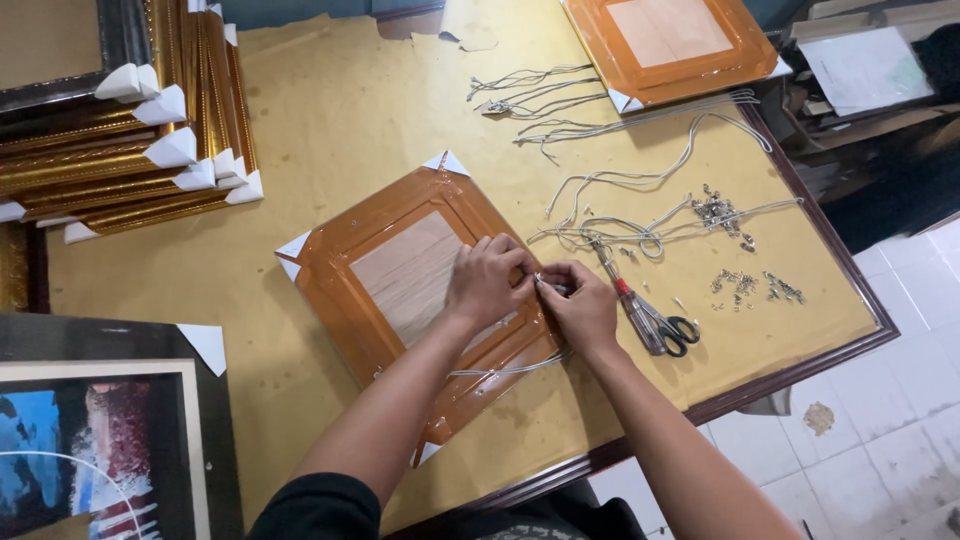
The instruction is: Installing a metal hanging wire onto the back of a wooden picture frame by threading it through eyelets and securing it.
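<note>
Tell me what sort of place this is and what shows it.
Most likely a picture-framing workshop. Gilded frames with white corner guards are stacked at one end of the table, and hanging cords and small metal fittings lie loose. Both hands, left hand and right hand, work at the back of a wrapped frame.

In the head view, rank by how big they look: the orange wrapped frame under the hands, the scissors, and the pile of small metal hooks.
1. Orange plastic-wrapped picture frame, largest by far.
2. Black-handled scissors.
3. Pile of small silver metal hooks; as a cluster it looks close to the scissors, so that order is unsure.
</note>
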